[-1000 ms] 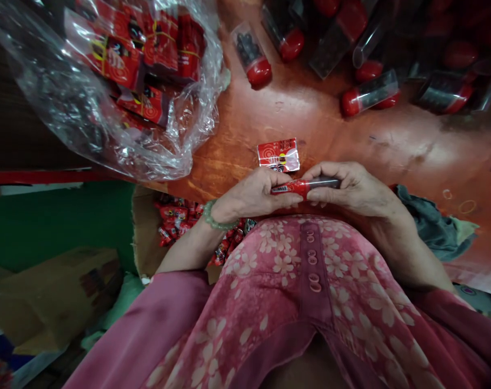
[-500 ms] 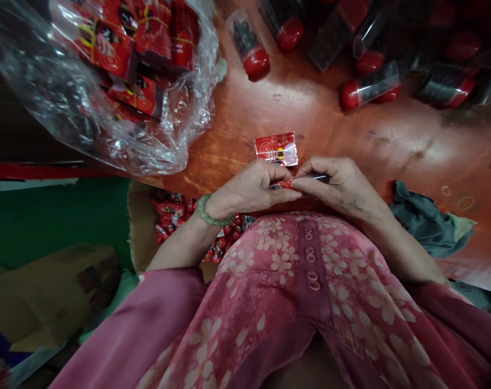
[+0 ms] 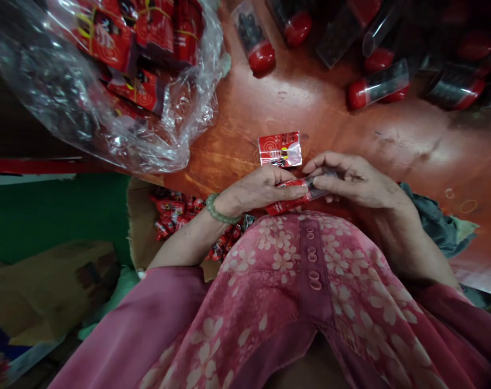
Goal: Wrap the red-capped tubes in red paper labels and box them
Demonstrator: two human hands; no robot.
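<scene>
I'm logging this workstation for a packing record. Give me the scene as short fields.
Left hand: holding the red end of a clear container
Right hand: thumb and fingers on the container's clear, dark-looking end
Left wrist: green bead bracelet
Just beyond hands: red printed label on the table
Far side: several red-ended clear tubes with dark contents, one set apart
Upper left: clear plastic bag with banded red bundles
Beside right forearm: dark cloth
</scene>
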